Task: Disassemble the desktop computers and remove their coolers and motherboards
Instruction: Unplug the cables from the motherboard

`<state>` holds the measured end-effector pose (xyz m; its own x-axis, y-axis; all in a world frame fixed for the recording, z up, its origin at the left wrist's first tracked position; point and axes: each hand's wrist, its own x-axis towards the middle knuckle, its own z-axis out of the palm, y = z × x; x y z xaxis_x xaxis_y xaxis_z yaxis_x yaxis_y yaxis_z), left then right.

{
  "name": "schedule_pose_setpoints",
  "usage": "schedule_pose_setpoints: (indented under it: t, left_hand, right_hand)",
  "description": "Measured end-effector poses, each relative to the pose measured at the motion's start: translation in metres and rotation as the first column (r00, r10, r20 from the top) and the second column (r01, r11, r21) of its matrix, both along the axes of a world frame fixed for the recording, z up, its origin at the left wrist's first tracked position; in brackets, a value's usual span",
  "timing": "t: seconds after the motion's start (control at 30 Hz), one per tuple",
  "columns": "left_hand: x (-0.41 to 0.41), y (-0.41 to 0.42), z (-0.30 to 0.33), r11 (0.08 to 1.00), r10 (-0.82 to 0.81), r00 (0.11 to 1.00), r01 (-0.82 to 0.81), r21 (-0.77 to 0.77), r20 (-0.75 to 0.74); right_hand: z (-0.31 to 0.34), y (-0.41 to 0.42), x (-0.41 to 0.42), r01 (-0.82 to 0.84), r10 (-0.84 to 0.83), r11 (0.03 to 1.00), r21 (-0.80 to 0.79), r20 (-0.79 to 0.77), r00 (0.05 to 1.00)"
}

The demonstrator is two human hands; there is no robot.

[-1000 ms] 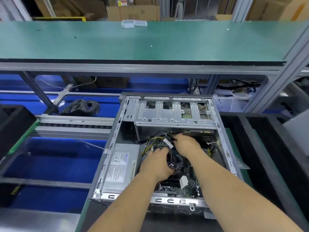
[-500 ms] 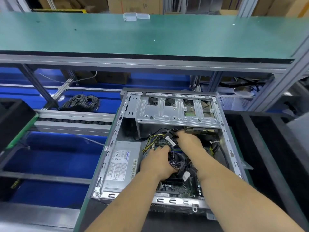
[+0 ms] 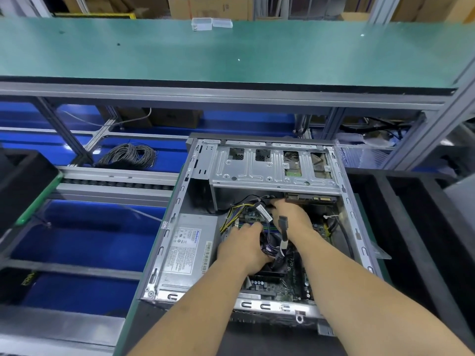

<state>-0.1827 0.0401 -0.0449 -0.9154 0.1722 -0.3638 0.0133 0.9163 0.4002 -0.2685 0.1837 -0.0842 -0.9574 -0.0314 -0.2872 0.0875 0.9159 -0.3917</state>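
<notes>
An open grey desktop case [image 3: 180, 201] lies on its side in front of me. Inside are a silver power supply [image 3: 189, 249], a metal drive cage [image 3: 272, 168] and the green motherboard [image 3: 280, 286]. My left hand [image 3: 244, 249] reaches into the middle of the case, fingers curled round a bundle of dark and purple cables [image 3: 267, 242]. My right hand [image 3: 293, 214] reaches deeper, under the drive cage, its fingertips hidden among the wires. A loose black cable connector [image 3: 282, 222] sticks up in front of that hand. The cooler is hidden beneath my hands.
A long green conveyor shelf [image 3: 231, 52] runs across the back. A coil of grey cable [image 3: 128, 155] lies on the blue surface to the left. Black foam trays [image 3: 416, 227] stand at the right, another black tray [image 3: 23, 181] at the left.
A black cable connector has come free and now stands up in front of my right hand. Both hands stay inside the case, shifted only slightly.
</notes>
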Motion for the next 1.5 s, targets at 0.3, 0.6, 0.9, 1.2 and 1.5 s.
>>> schedule_pose_setpoints:
  t: [0.3, 0.6, 0.9, 1.2, 1.5]
  left_hand:
    - [0.000, -0.001, 0.006, 1.000, -0.008, 1.000, 0.008, 0.002, 0.004]
    - [-0.001, -0.006, 0.054, 0.884, 0.220, 0.964, -0.133, 0.449, -0.148]
    - [-0.005, 0.022, 0.123, 0.768, 0.274, 0.771, 0.185, 0.613, -0.576]
    - [0.000, 0.060, 0.132, 0.698, 0.277, 0.928, -0.016, 0.716, -0.249]
    - [0.012, 0.066, 0.114, 0.259, -0.051, 0.966, -0.234, 0.937, 0.255]
  right_hand:
    - [0.024, 0.005, 0.017, -0.148, 0.149, 0.988, -0.045, 0.010, 0.989]
    - [0.088, 0.012, 0.048, -0.098, 0.099, 0.897, -0.431, -0.020, 0.995]
    - [0.146, 0.036, 0.086, 0.187, 0.152, 0.031, -0.982, 0.189, 0.970]
    - [0.164, 0.063, 0.097, -0.005, -0.041, 0.028, -1.000, -0.006, 0.999]
    - [0.164, 0.068, 0.090, -0.097, -0.201, 0.730, -0.676, -0.348, 0.916]
